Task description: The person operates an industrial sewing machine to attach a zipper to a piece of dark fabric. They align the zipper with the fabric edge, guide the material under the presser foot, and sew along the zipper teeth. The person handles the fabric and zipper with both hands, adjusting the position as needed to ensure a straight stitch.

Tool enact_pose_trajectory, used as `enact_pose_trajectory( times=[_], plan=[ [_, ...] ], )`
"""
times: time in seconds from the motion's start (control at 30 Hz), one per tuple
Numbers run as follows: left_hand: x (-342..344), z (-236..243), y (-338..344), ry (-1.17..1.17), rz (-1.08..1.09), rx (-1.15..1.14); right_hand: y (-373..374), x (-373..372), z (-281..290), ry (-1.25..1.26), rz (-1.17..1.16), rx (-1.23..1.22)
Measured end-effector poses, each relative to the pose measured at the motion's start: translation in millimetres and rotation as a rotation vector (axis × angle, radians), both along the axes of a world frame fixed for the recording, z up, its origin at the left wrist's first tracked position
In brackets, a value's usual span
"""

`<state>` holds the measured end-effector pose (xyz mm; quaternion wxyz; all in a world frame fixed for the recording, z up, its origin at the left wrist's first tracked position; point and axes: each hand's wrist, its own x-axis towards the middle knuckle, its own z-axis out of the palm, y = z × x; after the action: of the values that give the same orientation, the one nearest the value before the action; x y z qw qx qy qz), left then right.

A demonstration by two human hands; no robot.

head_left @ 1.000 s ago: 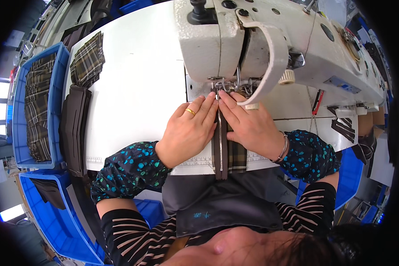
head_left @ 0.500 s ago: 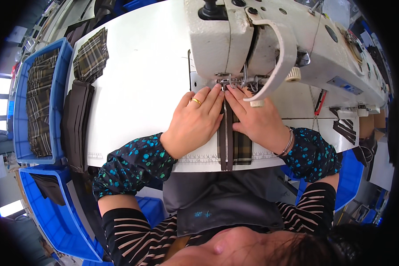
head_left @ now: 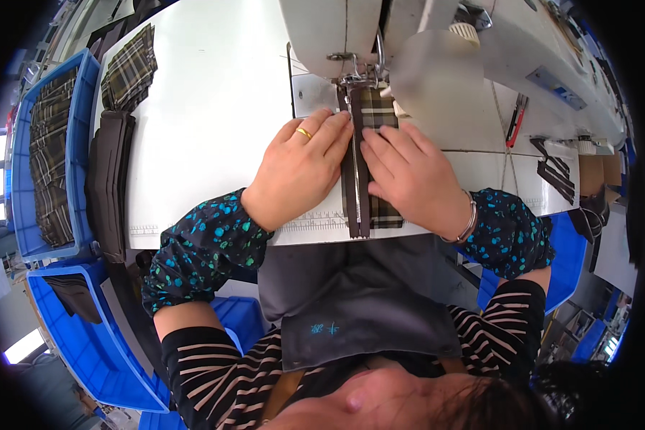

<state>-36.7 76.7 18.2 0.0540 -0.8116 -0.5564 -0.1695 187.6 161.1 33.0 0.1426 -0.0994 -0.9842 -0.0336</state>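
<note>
A dark brown zipper [head_left: 357,193] with a pale line of teeth runs from under the sewing machine's presser foot [head_left: 354,80] toward the table's near edge. Beside it on the right lies a plaid fabric strip [head_left: 380,107], partly hidden by the zipper tape and my fingers. My left hand [head_left: 304,158] rests flat, fingers stretched out, its fingertips on the zipper's left part. My right hand [head_left: 414,175] lies with fingers extended over the plaid strip, fingertips close to the zipper's right edge. Both hands press from above, a short way in front of the presser foot.
At left, a blue bin [head_left: 89,143] holds plaid pieces. Stacks of plaid fabric [head_left: 130,68] and dark brown strips [head_left: 110,179] lie along the table's left edge. Red-handled snips [head_left: 515,122] and dark zipper-like pieces [head_left: 556,172] are at right. The machine head [head_left: 330,32] overhangs the work.
Both hands have slid back toward me from the presser foot, the right one farther. More of the plaid strip shows near the foot. The whole view has shifted, so the machine sits higher.
</note>
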Motion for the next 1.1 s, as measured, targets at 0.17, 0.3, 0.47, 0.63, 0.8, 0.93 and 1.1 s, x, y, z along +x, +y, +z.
enact_pose_trajectory(
  times=[0.17, 0.3, 0.47, 0.63, 0.8, 0.93, 1.1],
  plan=[
    [16.9, 12.7, -45.6, -0.105, -0.094, -0.087, -34.1, 27.6, -4.0, 0.094, 0.026, -0.070],
    [35.2, 13.0, -74.7, -0.223, -0.105, -0.065, -48.1, 34.2, -15.2, 0.198, 0.023, -0.081],
    [36.1, -0.6, -80.5, -0.349, -0.055, 0.065, -65.2, 37.9, -29.1, 0.284, 0.010, -0.167],
    [35.4, -3.9, -87.4, -0.433, 0.026, 0.113, -69.2, 36.3, -40.4, 0.301, 0.027, -0.154],
    [36.8, -7.6, -90.4, -0.376, 0.048, 0.120, -74.4, 32.2, -43.7, 0.300, 0.048, -0.061],
    [42.4, -1.1, -91.0, -0.361, 0.058, 0.068, -71.3, 34.0, -52.4, 0.342, 0.102, -0.033],
    [43.5, -2.4, -88.1, -0.384, 0.084, 0.055, -69.0, 34.6, -60.7, 0.397, 0.126, 0.060]
  ],
)
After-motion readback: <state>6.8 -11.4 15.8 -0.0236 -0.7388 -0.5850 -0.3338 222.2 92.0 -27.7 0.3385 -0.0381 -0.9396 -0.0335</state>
